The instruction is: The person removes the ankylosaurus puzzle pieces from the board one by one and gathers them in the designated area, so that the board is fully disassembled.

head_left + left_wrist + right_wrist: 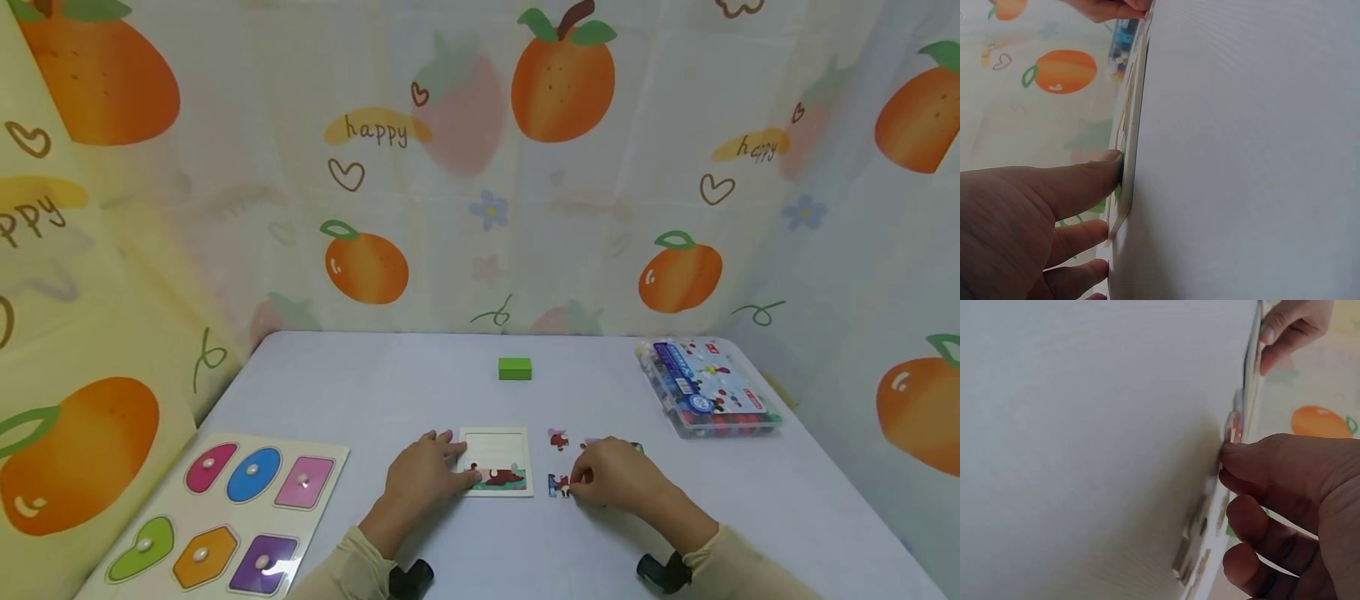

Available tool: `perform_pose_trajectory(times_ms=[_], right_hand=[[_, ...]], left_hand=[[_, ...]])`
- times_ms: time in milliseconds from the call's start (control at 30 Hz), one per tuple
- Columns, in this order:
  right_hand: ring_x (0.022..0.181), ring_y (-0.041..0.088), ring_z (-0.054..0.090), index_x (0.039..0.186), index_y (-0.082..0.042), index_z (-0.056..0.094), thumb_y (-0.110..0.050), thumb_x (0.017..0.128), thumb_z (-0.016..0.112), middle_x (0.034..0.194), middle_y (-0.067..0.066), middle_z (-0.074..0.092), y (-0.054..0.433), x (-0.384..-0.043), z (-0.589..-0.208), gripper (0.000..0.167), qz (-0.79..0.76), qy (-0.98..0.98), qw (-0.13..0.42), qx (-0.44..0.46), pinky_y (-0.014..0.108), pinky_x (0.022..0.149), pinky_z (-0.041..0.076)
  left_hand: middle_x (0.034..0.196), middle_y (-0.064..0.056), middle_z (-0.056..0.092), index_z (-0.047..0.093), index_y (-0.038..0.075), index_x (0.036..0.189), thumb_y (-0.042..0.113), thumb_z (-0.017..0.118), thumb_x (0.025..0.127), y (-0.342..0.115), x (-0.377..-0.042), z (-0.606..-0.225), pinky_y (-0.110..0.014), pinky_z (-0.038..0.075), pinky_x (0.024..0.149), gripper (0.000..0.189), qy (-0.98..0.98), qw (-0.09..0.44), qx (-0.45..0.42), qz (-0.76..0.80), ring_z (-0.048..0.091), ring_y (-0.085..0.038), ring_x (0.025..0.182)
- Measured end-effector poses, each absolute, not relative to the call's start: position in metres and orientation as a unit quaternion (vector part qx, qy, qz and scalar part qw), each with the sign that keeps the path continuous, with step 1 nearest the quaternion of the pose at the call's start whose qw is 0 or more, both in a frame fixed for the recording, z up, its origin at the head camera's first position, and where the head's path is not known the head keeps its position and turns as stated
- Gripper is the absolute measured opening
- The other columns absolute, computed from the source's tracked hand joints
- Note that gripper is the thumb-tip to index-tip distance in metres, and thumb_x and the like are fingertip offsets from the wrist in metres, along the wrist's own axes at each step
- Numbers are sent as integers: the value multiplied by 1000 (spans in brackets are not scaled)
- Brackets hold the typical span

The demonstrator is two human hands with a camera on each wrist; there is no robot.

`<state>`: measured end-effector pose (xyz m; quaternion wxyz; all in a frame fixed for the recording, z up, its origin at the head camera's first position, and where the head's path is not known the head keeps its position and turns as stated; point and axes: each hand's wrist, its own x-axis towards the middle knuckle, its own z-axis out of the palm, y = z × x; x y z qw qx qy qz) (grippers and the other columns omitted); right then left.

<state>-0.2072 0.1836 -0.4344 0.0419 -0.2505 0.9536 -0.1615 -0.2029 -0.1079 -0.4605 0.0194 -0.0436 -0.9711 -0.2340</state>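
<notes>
A small white puzzle tray (497, 438) lies on the table, its lower part filled with pieces picturing a dark brown animal on green. My left hand (426, 469) rests at its left side. In the left wrist view the thumb (1094, 178) presses the tray's edge, the fingers fairly straight. To the tray's right, my right hand (622, 475) pinches the right edge of a dark blue and brown puzzle piece (557, 486) between thumb and index finger. Another puzzle piece (557, 439) lies above it. More loose pieces are partly hidden behind the right hand.
A shape board (318, 500) with several knobbed coloured shapes lies at the left. The green block (515, 369) sits behind the tray. At the back right stands a clear plastic box (712, 392) with a printed cover. Fruit-patterned curtains enclose the table (390, 383).
</notes>
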Motion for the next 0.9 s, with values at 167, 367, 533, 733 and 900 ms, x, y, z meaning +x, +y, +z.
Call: perform_pose_trajectory(times_ms=[167, 367, 533, 733, 900], right_hand=[[59, 5, 46, 73, -27, 72, -25, 81, 80, 62, -19, 51, 180, -208, -433, 11, -149, 956, 40, -247, 25, 53, 41], [58, 8, 46, 99, -17, 74, -27, 83, 78, 63, -13, 51, 159, -208, -424, 19, -161, 957, 43, -238, 25, 51, 40], [56, 5, 45, 116, -11, 70, -29, 84, 76, 63, -13, 50, 133, -209, -428, 37, -154, 948, 36, -276, 25, 51, 40], [52, 4, 39, 111, -10, 72, -29, 84, 76, 58, -13, 47, 117, -210, -434, 34, -155, 943, 29, -292, 25, 45, 31], [52, 4, 38, 103, -11, 75, -29, 83, 76, 62, -14, 52, 114, -213, -438, 27, -155, 946, 34, -284, 24, 45, 28]], left_hand=[[135, -7, 59, 74, 17, 117, 52, 81, 73, -108, -204, -462, -53, 45, 92, 57, -971, 22, -46, -234, 49, -37, 127], [136, -12, 57, 73, 14, 115, 47, 83, 73, -109, -205, -463, -55, 44, 94, 55, -965, 30, -55, -253, 45, -39, 131], [141, -18, 51, 71, 15, 113, 31, 81, 79, -108, -205, -465, -59, 42, 95, 39, -948, 30, -105, -298, 37, -42, 135], [147, -16, 45, 75, 21, 112, 17, 71, 90, -104, -206, -467, -61, 40, 96, 23, -932, -5, -177, -315, 33, -42, 138], [145, -13, 48, 78, 25, 106, 21, 68, 89, -103, -205, -469, -57, 44, 94, 19, -940, 0, -181, -290, 36, -38, 137]])
